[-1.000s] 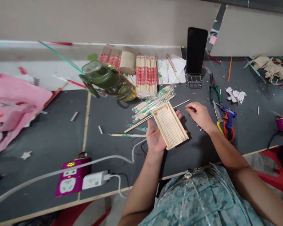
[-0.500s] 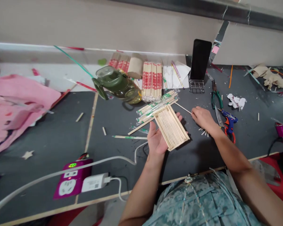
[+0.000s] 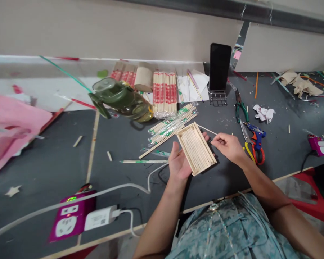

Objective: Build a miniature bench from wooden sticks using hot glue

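Resting on my left hand (image 3: 179,162) is a small rectangular tray built of wooden sticks (image 3: 197,149), with low raised sides; the palm supports it from below and the fingertips show past its far right edge. My right hand (image 3: 228,145) is beside the tray's right side, thumb and fingers pinched together. A thin wooden stick (image 3: 206,129) runs from these fingers toward the tray's far corner. Whether the fingers pinch anything smaller as well, I cannot make out. Behind the tray lie wrapped chopsticks (image 3: 172,120) in clear and green packaging.
Behind are a green jug (image 3: 121,97), red-wrapped chopstick packs (image 3: 164,91) and a phone (image 3: 220,66) on a wire stand. To the right lie pliers (image 3: 241,108), scissors (image 3: 250,142), a blue glue gun (image 3: 257,135) and crumpled paper (image 3: 264,113). A purple power strip (image 3: 70,216) with a white cable sits front left.
My right hand has moved in closer to the tray, still pinching. The view has shifted slightly to the right. My left hand keeps the tray in nearly the same pose.
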Action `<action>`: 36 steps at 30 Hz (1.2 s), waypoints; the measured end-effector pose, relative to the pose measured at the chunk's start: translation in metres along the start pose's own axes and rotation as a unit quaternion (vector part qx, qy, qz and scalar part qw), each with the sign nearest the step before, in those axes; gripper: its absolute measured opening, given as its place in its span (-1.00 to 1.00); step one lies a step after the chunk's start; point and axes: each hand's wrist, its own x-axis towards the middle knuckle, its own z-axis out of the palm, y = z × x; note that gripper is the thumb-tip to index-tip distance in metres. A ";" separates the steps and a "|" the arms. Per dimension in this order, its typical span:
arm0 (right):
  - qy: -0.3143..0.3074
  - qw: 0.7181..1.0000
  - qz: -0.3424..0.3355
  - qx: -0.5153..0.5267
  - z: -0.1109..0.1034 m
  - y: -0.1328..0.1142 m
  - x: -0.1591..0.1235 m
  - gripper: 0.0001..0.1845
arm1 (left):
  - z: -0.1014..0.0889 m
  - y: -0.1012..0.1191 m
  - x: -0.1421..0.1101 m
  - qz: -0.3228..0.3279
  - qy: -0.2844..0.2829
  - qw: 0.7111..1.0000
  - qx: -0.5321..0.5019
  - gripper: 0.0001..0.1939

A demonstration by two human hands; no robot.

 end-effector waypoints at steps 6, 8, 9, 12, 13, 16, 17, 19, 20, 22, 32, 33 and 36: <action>-0.098 0.973 0.117 0.175 0.011 0.009 0.001 -0.77 | -0.004 -0.003 0.000 0.005 0.000 1.000 0.011 -0.19; -0.105 0.959 0.157 0.209 0.012 0.007 0.002 -0.76 | -0.005 -0.003 0.000 0.002 -0.003 1.000 0.015 -0.19; -0.107 0.953 0.173 0.225 0.012 0.006 0.003 -0.76 | -0.005 -0.003 0.000 0.001 -0.004 1.000 0.017 -0.19; -0.111 0.938 0.201 0.260 0.013 0.004 0.003 -0.75 | -0.004 -0.004 0.000 -0.002 0.001 1.000 0.019 -0.18; -0.111 0.935 0.206 0.266 0.013 0.004 0.003 -0.74 | -0.004 -0.004 0.000 -0.005 0.005 1.000 0.019 -0.18; -0.106 0.931 0.213 0.275 0.015 0.003 0.002 -0.74 | -0.003 -0.005 0.000 -0.014 0.022 0.999 0.022 -0.18; -0.103 0.931 0.216 0.276 0.015 0.003 0.001 -0.74 | -0.004 -0.005 0.000 -0.018 0.029 0.999 0.025 -0.18; -0.096 0.930 0.223 0.274 0.017 0.003 0.001 -0.75 | -0.005 -0.006 0.000 -0.023 0.045 0.998 0.033 -0.19; -0.094 0.930 0.226 0.273 0.017 0.003 0.001 -0.74 | -0.006 -0.005 0.000 -0.023 0.053 0.998 0.037 -0.20; -0.091 0.929 0.233 0.273 0.018 0.004 0.000 -0.72 | -0.007 -0.005 0.000 -0.023 0.071 0.996 0.046 -0.22; -0.082 0.927 0.242 0.275 0.021 0.002 -0.003 -0.61 | -0.006 -0.005 -0.001 -0.018 0.090 0.991 0.098 -0.43; -0.081 0.926 0.243 0.276 0.021 0.002 -0.003 -0.60 | -0.006 -0.005 -0.001 -0.019 0.091 0.991 0.099 -0.42; -0.079 0.923 0.250 0.281 0.022 0.001 -0.003 -0.60 | -0.010 -0.007 0.001 -0.017 0.101 0.989 0.104 -0.40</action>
